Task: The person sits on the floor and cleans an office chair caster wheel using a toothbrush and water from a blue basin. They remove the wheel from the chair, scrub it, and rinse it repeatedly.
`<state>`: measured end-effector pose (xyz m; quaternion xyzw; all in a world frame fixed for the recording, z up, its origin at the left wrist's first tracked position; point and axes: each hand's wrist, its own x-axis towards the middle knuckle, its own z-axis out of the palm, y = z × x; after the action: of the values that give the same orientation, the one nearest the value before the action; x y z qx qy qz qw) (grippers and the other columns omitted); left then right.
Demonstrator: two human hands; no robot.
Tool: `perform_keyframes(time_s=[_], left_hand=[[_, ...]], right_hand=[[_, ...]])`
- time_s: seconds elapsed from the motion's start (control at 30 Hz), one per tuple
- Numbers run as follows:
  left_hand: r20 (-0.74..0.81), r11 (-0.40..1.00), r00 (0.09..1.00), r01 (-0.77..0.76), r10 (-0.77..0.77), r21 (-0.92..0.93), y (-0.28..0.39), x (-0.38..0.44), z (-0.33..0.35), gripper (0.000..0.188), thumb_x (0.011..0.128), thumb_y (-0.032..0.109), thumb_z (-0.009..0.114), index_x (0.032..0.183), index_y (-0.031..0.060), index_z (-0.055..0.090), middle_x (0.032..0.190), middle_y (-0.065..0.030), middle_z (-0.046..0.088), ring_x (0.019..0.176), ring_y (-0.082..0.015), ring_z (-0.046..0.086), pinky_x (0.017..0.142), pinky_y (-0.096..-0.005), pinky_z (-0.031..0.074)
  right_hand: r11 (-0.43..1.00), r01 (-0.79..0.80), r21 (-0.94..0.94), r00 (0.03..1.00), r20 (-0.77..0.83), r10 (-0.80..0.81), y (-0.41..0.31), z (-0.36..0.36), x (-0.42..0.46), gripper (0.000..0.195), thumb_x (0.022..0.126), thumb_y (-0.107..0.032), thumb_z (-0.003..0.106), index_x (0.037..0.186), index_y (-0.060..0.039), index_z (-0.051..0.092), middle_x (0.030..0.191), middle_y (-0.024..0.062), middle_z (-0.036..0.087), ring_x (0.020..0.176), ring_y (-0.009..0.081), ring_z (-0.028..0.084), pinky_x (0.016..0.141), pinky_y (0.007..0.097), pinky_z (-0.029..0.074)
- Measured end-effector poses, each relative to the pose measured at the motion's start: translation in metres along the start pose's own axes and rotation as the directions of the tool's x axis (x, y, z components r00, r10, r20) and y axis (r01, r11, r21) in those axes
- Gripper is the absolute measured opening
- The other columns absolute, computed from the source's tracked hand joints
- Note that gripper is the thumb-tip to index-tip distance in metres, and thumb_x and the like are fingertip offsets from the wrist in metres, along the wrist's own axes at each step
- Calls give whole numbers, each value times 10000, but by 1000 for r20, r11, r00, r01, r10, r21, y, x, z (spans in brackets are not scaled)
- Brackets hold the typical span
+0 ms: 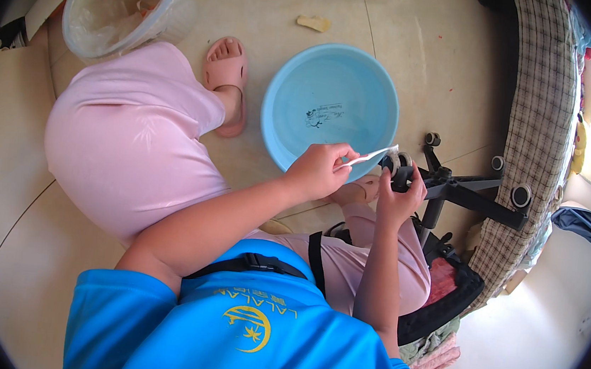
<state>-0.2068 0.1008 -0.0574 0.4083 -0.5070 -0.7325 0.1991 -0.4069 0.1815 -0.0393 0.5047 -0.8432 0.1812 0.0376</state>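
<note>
In my left hand [321,171] is a white toothbrush [367,157], pinched by its handle. Its bristle head meets the edge of a twin-wheel caster [398,163] with pale rims. The fingers of my right hand [401,197] grip that caster from below and from the right. It sits at the end of one leg of a black swivel-chair base [442,187], which is turned upside down. Just left of the caster stands a light blue plastic basin [270,121] with printed writing inside its bottom. Whether it holds water is hard to tell.
Other casters [521,195] stick out on the right. The chair's seat [443,281] rests low beside my leg. A lined waste bin [176,13] stands at upper left. Beyond the basin, a yellowish piece [313,23] lies on the tiled floor. Checked cloth [535,101] hangs at right.
</note>
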Motion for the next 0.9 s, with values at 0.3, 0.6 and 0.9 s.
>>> perform_keyframes(time_s=[0.3,0.6,0.9], left_hand=[[-36,997,998,42,-44,-59,-12,0,7,223,862,83,614,1062,43,703,613,-67,583,535,-165,521,531,-344,407],[-32,998,998,-60,59,-31,5,-6,5,256,871,85,615,1111,62,701,623,-65,571,541,-153,487,529,-333,393],[-26,1000,1000,-15,16,24,-3,-2,2,264,872,77,609,1121,59,692,685,-100,637,598,-174,600,562,-334,445]], right_hand=[[1000,14,12,1000,-4,-14,2,0,-1,553,680,-220,820,1171,-35,646,1043,122,667,1022,318,590,952,437,438],[999,35,-11,999,1,-35,4,1,-2,570,689,-196,844,1207,-47,659,1077,118,663,1035,298,574,935,415,463],[998,57,-26,998,-12,-57,2,0,-1,565,687,-209,827,1202,-50,657,1080,119,668,1029,307,581,931,418,466]])
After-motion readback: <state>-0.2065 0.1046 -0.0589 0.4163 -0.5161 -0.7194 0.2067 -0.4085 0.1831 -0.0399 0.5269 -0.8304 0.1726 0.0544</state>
